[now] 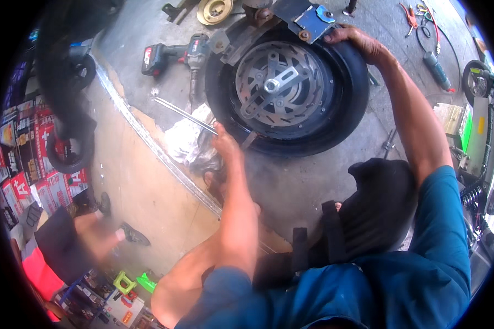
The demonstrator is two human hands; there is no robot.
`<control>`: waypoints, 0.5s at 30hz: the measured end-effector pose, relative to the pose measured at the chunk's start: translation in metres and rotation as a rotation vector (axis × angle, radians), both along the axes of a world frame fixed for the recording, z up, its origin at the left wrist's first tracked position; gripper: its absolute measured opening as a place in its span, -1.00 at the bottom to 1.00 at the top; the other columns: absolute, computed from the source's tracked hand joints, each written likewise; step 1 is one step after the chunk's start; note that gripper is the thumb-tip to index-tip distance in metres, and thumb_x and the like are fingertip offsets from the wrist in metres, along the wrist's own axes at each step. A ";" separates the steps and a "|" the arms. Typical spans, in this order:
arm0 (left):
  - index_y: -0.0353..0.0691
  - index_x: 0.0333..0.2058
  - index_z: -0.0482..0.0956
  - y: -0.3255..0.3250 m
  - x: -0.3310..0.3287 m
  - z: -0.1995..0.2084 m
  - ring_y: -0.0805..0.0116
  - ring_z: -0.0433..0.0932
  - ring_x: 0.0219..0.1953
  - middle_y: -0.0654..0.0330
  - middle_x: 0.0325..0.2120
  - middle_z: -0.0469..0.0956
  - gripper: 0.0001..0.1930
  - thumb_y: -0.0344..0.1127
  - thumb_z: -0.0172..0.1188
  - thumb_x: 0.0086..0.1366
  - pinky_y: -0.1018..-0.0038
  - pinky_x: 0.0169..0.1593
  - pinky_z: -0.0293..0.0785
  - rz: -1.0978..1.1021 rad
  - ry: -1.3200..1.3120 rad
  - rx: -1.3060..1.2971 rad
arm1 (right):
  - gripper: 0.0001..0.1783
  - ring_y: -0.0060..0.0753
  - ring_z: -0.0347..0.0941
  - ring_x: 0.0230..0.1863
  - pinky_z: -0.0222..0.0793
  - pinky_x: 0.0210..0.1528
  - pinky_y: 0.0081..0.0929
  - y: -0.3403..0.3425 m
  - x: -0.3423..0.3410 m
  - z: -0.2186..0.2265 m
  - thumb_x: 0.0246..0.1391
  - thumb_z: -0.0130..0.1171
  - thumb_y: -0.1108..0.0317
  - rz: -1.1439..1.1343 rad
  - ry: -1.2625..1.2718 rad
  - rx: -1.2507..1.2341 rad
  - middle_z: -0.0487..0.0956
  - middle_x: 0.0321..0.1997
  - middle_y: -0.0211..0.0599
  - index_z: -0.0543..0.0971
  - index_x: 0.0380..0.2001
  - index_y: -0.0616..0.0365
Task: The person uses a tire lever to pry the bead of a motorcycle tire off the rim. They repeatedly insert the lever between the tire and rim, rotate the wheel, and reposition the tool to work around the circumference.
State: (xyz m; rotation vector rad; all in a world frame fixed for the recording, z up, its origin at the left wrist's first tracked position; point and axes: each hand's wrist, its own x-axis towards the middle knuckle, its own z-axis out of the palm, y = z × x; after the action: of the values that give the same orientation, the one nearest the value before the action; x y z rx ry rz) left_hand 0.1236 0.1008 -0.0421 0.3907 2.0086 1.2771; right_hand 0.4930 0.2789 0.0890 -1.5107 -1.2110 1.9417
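A scooter-type wheel (335, 131) with a black tyre lies on the grey floor in front of me. A slotted brake disc (247, 82) and a flat slotted metal arm (282, 80) with a centre nut sit on its face. My left hand (225, 145) is closed round a long thin silver bar (184, 114), beside the tyre's near left edge. A short flat metal piece (250, 140) shows between that hand and the tyre. At the tyre's upper right edge, my right hand (362, 43) grips it next to a dark blue plate (307, 19); some fingertips are hidden.
A cordless impact driver (195, 55) lies left of the wheel, above a white rag (189, 137). Pliers (410, 19) and a grey-blue cylinder (436, 70) lie at the right. Another person (66, 241) is at the lower left, near stacked red boxes (19, 186).
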 end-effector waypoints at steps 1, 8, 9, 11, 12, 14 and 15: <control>-0.60 -0.13 0.49 0.007 0.006 -0.008 0.16 0.45 -0.25 -0.11 -0.29 0.53 -0.40 0.03 -0.01 0.38 0.27 -0.11 0.40 0.024 0.002 0.095 | -0.40 -0.42 0.57 -0.19 0.49 -0.05 -0.48 0.002 0.006 -0.014 -0.09 0.29 0.10 -0.023 0.041 0.098 0.61 -0.14 -0.19 0.51 0.01 0.21; -0.65 -0.14 0.48 -0.056 0.048 0.025 0.14 0.44 -0.24 -0.14 -0.27 0.52 -0.36 0.06 0.02 0.37 0.23 -0.05 0.37 -0.018 0.005 -0.226 | -0.42 -0.37 0.55 -0.14 0.44 0.04 -0.44 -0.044 0.019 0.031 -0.15 0.33 0.14 0.019 -0.153 0.012 0.61 -0.13 -0.12 0.56 -0.05 0.25; -0.65 -0.15 0.48 -0.073 0.030 -0.007 0.16 0.43 -0.24 -0.11 -0.28 0.52 -0.36 0.06 0.02 0.37 0.23 -0.08 0.38 -0.015 -0.018 -0.261 | -0.40 -0.37 0.54 -0.11 0.43 0.05 -0.45 -0.058 0.018 0.034 -0.15 0.33 0.16 0.001 -0.174 0.004 0.60 -0.12 -0.12 0.54 -0.03 0.26; -0.65 -0.16 0.48 -0.076 0.034 -0.025 0.18 0.42 -0.25 -0.09 -0.30 0.51 -0.36 0.06 0.02 0.37 0.23 -0.12 0.38 -0.030 -0.068 -0.298 | -0.30 -0.35 0.52 -0.09 0.42 0.06 -0.42 -0.085 0.030 0.031 -0.18 0.33 0.17 -0.057 -0.069 0.018 0.58 -0.09 -0.11 0.46 0.07 0.28; -0.65 -0.16 0.48 -0.074 0.042 -0.022 0.18 0.42 -0.26 -0.07 -0.31 0.51 -0.36 0.06 0.02 0.37 0.23 -0.14 0.38 -0.004 -0.131 -0.235 | -0.17 -0.33 0.49 -0.05 0.39 0.10 -0.41 -0.093 0.037 0.034 -0.22 0.35 0.17 -0.104 -0.103 0.010 0.55 -0.05 -0.09 0.37 0.14 0.35; -0.66 -0.16 0.48 -0.073 0.047 -0.021 0.18 0.41 -0.27 -0.06 -0.33 0.51 -0.35 0.07 0.02 0.37 0.23 -0.15 0.38 0.017 -0.186 -0.180 | -0.14 -0.33 0.49 -0.04 0.38 0.11 -0.42 -0.092 0.044 0.030 -0.24 0.36 0.15 -0.102 -0.156 -0.004 0.55 -0.03 -0.08 0.36 0.15 0.38; -0.63 -0.21 0.48 -0.072 0.047 -0.021 0.20 0.39 -0.32 -0.02 -0.38 0.49 -0.38 0.05 0.02 0.37 0.22 -0.19 0.36 -0.013 -0.113 -0.142 | -0.11 -0.32 0.49 -0.03 0.37 0.12 -0.43 -0.091 0.045 0.028 -0.25 0.37 0.14 -0.090 -0.198 -0.014 0.54 -0.02 -0.07 0.35 0.15 0.41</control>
State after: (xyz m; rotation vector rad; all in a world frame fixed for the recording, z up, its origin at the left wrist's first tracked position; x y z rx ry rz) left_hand 0.1708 0.0291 -0.0633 0.2579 1.9834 1.1156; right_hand 0.5377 0.1880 0.1168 -1.7679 -1.1880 1.7794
